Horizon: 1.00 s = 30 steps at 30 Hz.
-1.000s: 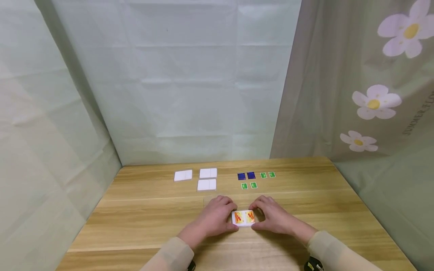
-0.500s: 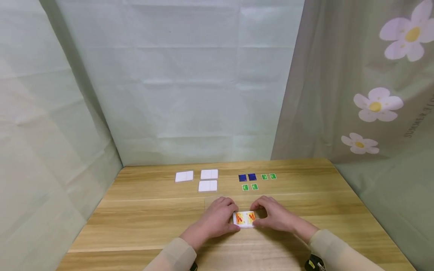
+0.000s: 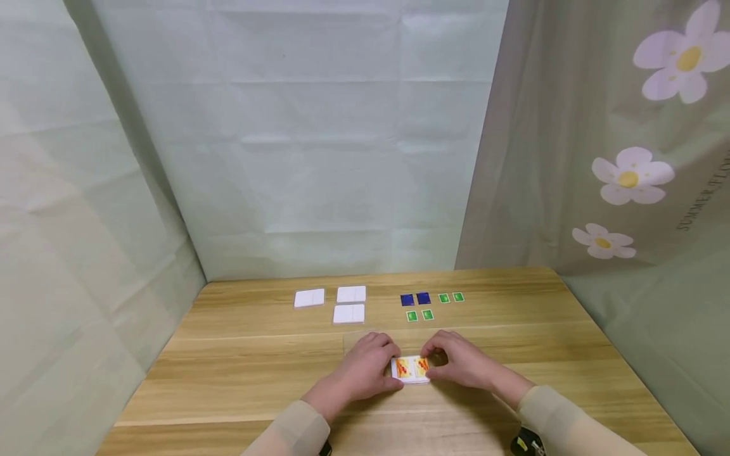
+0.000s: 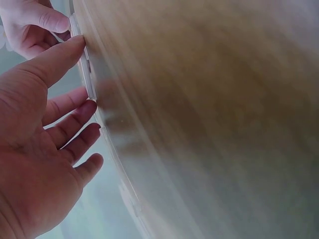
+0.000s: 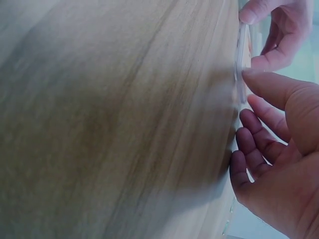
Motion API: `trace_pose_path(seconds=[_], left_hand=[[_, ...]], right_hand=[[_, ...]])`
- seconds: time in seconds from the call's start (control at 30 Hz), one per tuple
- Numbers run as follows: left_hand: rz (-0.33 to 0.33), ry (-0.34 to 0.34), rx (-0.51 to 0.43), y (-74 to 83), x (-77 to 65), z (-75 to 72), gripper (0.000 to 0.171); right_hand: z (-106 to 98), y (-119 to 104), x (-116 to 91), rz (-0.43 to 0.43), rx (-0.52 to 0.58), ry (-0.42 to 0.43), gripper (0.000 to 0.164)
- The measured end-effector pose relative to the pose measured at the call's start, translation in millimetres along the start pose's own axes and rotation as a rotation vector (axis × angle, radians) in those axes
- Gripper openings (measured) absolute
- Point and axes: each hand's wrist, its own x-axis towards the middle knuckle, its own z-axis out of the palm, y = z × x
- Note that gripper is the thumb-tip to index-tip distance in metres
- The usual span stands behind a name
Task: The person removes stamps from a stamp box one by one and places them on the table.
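A white card [image 3: 412,379] with two orange-and-yellow picture squares side by side lies near the front of the table in the head view. My left hand [image 3: 366,367] holds the card's left end, thumb at the near edge and forefinger at the far edge. From the other side, my right hand [image 3: 461,362] pinches the right picture square [image 3: 421,365] at the card's right end with thumb and forefinger. In the left wrist view the card [image 4: 88,79] appears edge-on, low on the wood; the left hand's other fingers spread loosely beyond it.
Behind the hands lie several blank white cards, one at far left [image 3: 310,297] and one nearer [image 3: 349,314]. Right of them are two dark blue squares [image 3: 423,298] and several green squares [image 3: 428,315]. A clear sheet [image 3: 352,339] lies by the left hand. Cloth curtains [image 3: 342,158] surround the wooden table [image 3: 239,380].
My right thumb has shifted slightly away from the near edge, onto the right picture square, which sits a little tilted. The left hand keeps its hold, and the card stays in place.
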Motion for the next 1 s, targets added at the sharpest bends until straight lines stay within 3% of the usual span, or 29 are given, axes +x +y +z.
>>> trace_pose_path(seconds=[0.67, 1.0], left_hand=[[-0.007, -0.011, -0.014, -1.6, 2.2, 1.1, 0.052], [-0.005, -0.014, -0.022, -2.0, 1.8, 1.2, 0.052]], right_hand=[[0.8, 0.1, 5.4, 0.114, -0.014, 0.030, 0.028], [4.8, 3.7, 7.0, 0.129, 0.065, 0.030, 0.029]])
